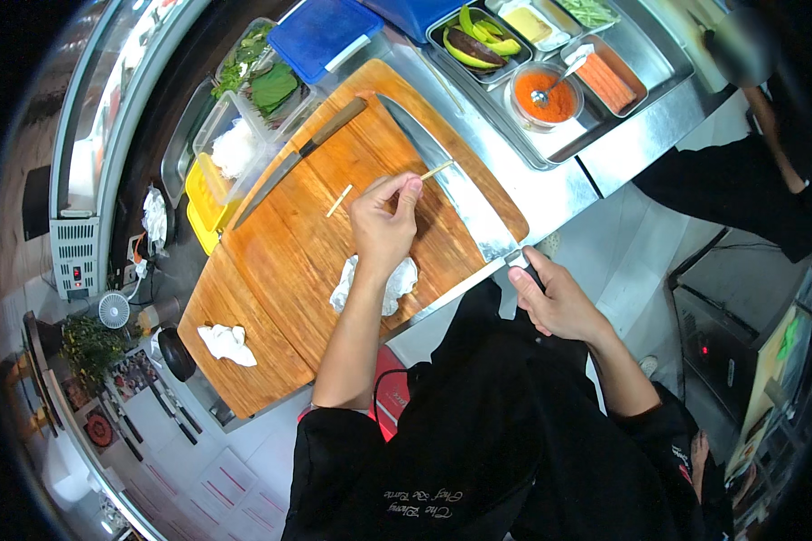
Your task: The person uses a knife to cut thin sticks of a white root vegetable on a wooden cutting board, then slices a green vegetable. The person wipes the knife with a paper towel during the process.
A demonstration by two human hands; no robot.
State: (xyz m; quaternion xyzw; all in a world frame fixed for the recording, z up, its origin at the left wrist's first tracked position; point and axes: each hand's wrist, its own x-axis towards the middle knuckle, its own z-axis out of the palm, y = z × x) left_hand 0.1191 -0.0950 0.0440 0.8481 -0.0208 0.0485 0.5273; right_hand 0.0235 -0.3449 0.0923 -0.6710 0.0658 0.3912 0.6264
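Note:
My left hand (387,215) pinches one end of a short, thin, pale stick (438,169) between thumb and fingertips. The stick's free end reaches over the blade of a large knife (477,215). Around the black handle of that knife my right hand (553,297) is closed, at the near right edge of a wooden cutting board (291,291). The blade runs along the board's right side. A second short pale stick (339,201) lies on the wood, left of my left hand. Beneath my left forearm is a crumpled white cloth or paper (400,287).
A wooden-handled knife (335,125) lies along the board's far left side. Beyond are tubs of green leaves (274,88) and white shreds (235,150). A metal tray (541,159) holds avocado (480,40), orange roe (555,101) and orange sticks (605,82). Another person (737,169) stands right.

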